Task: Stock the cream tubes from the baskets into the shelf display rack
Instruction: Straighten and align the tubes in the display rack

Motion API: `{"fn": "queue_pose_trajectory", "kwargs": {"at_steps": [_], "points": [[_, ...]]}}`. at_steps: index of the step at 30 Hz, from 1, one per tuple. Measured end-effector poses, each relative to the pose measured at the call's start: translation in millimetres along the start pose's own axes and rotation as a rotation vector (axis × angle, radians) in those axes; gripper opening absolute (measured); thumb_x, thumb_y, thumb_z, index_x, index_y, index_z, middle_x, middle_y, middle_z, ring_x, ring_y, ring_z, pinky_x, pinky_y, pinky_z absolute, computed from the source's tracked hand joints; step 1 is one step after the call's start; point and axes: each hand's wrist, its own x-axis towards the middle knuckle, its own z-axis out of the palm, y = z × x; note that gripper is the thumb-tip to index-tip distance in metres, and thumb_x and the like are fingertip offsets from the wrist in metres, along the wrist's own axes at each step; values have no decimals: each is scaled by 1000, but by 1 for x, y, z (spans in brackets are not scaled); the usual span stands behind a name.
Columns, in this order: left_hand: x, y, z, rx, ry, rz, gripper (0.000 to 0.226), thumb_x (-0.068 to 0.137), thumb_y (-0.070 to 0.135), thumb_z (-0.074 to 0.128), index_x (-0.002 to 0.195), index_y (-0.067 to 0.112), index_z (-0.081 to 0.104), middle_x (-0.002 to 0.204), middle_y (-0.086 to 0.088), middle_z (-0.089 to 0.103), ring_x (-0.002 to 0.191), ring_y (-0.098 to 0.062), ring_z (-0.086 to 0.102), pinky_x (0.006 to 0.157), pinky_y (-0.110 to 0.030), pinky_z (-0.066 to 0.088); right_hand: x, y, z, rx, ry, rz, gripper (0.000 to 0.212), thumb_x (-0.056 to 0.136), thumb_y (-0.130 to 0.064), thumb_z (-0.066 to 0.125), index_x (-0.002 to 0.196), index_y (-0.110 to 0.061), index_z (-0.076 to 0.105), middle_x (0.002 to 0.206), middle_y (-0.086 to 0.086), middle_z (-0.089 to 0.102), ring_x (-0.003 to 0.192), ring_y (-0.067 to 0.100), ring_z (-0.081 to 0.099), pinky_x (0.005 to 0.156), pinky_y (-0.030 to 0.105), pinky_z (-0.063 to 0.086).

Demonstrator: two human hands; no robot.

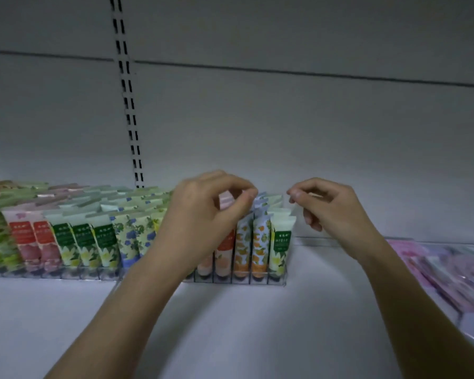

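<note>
A clear display rack (277, 280) stands on the white shelf, with cream tubes (281, 242) upright in its slots in rows: red, green, blue-flowered, peach and orange-patterned. My left hand (203, 212) hovers over the rack's right part. Its thumb and curled fingers close around the top of a pink-topped peach tube (226, 201) that stands in a slot. My right hand (329, 206) is in the air just right of the rack's end, fingers curled and thumb against forefinger, with nothing visible in it. No basket shows.
The white shelf board (230, 324) runs in front of the rack. At the right edge lies a blurred clear tray of pink and purple packets (443, 272). A slotted upright (129, 105) runs up the grey back panel.
</note>
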Motion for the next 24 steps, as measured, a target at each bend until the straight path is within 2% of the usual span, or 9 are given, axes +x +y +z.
{"fn": "queue_pose_trajectory", "kwargs": {"at_steps": [2,5,6,9,12,15,17,21,24], "points": [[-5,0,1,32,-14,55,12,87,26,70,94,18,76,74,18,60,63,23,47,65,3,31,0,4,-1,-28,-38,-38,7,88,-14,68,85,-14,74,72,25,62,52,19,45,44,26,33],[-13,-4,4,47,-103,66,14,85,25,71,97,18,76,73,28,51,65,27,45,65,5,30,-4,9,2,-53,-104,-42,7,88,-16,68,89,-13,74,67,-1,66,52,16,49,46,29,38],[-14,-5,5,37,-127,57,14,85,23,72,97,18,76,75,29,51,65,25,45,64,4,29,-5,9,4,-44,-119,-31,8,88,-16,67,90,-12,74,68,-5,66,53,15,50,45,29,39],[-15,-9,5,27,-151,33,14,85,23,71,98,22,75,80,24,56,63,15,50,63,1,32,-8,10,6,-9,-133,-9,10,89,-16,66,92,-11,74,75,-2,68,53,15,50,44,27,40],[-17,-12,4,32,-152,26,14,85,23,71,98,20,75,79,21,59,65,18,49,63,1,31,-8,10,7,36,-145,60,12,91,-15,64,90,-12,75,75,0,67,50,14,48,45,26,40],[-17,-14,7,82,-157,30,18,85,31,70,97,20,76,86,8,68,68,8,52,66,0,34,-7,10,10,74,-170,133,16,94,-14,59,90,-13,75,69,0,65,49,12,46,44,24,39],[-17,-16,8,119,-146,29,21,84,36,69,95,20,76,87,7,68,64,5,51,66,0,34,-7,10,11,110,-171,153,18,95,-14,58,90,-15,75,71,2,64,48,11,44,43,23,38],[-18,-14,6,157,-170,34,18,84,32,71,97,21,76,85,6,66,58,11,47,62,-2,32,-6,7,10,181,-103,91,17,96,-16,56,95,-17,74,89,-1,71,48,11,41,41,22,35],[-18,-11,6,173,-188,37,14,85,27,71,96,20,77,84,4,70,56,10,46,63,-1,35,-8,-2,3,174,-73,-1,12,93,-16,61,95,-16,73,90,-2,70,46,12,37,39,21,31]]}}
